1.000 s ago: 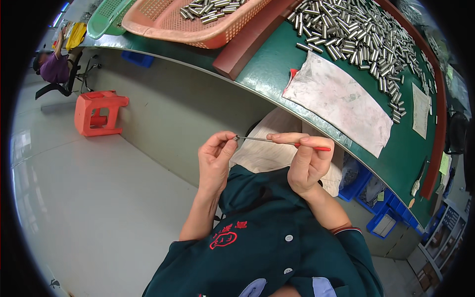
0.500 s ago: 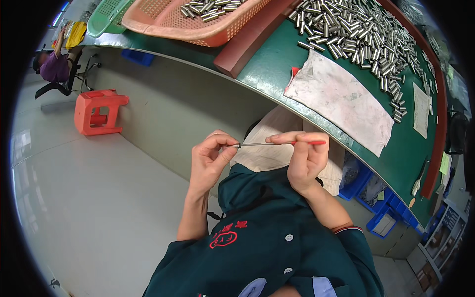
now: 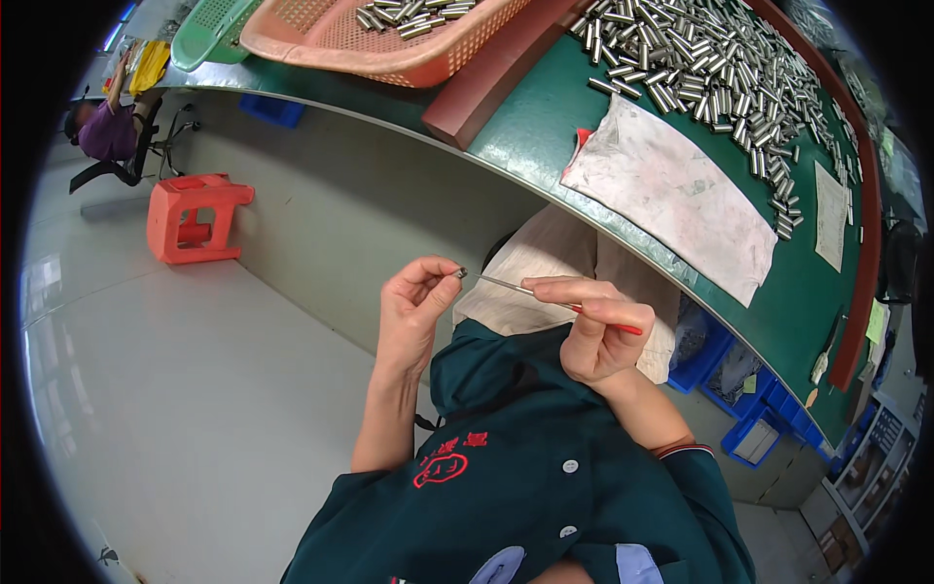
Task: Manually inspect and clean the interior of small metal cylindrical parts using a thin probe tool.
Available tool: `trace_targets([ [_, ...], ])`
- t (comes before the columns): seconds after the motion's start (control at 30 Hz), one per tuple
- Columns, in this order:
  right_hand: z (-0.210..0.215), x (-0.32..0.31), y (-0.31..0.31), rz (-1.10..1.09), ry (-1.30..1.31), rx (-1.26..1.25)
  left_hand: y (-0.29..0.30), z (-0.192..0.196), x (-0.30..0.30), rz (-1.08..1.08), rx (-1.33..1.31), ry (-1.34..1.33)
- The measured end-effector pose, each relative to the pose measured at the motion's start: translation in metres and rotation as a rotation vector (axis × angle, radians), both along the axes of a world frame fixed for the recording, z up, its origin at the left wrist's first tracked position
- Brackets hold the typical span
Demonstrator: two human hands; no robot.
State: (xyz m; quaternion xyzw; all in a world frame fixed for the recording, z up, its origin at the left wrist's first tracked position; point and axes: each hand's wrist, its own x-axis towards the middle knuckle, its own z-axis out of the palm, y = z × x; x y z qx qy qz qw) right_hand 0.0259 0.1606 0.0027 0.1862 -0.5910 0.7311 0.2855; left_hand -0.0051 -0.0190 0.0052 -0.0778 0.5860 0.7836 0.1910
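Between thumb and forefinger, my left hand (image 3: 415, 307) pinches a small metal cylinder (image 3: 461, 273), its end turned toward the right. My right hand (image 3: 605, 331) grips a thin tool with a red handle and a slim metal shaft (image 3: 504, 284), perhaps a file or screwdriver; its exact kind is unclear. The shaft's tip points at the cylinder and appears slightly apart from it. Both hands are held above my lap, in front of the table edge. On the green table (image 3: 516, 122) lies a big heap of similar metal cylinders (image 3: 710, 73).
A stained white cloth (image 3: 671, 195) lies near the table edge. Further left are a red-brown bar (image 3: 477, 102), a pink basket (image 3: 331, 54) holding cylinders and a green basket (image 3: 209, 39). Blue bins (image 3: 754, 433) sit below at right. A red stool (image 3: 195, 219) and a seated person (image 3: 107, 131) are far left.
My right hand has lowered a little and tilted the tool, whose tip has drawn back from the cylinder. My left hand has turned the cylinder slightly and raised it a little.
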Motion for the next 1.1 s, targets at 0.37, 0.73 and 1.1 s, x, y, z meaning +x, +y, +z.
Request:
trace_targets([
  [0.37, 0.008, -0.006, 0.008, -0.022, 0.113, 0.463, -0.001, 0.0, 0.001, -0.024, 0.117, -0.11],
  [0.73, 0.006, -0.006, 0.004, -0.057, 0.13, 0.211, 0.0, -0.003, 0.001, -0.004, 0.074, -0.055],
  [1.1, 0.011, -0.005, 0.002, -0.065, 0.137, 0.344, 0.003, 0.0, 0.002, 0.025, 0.031, 0.025],
])
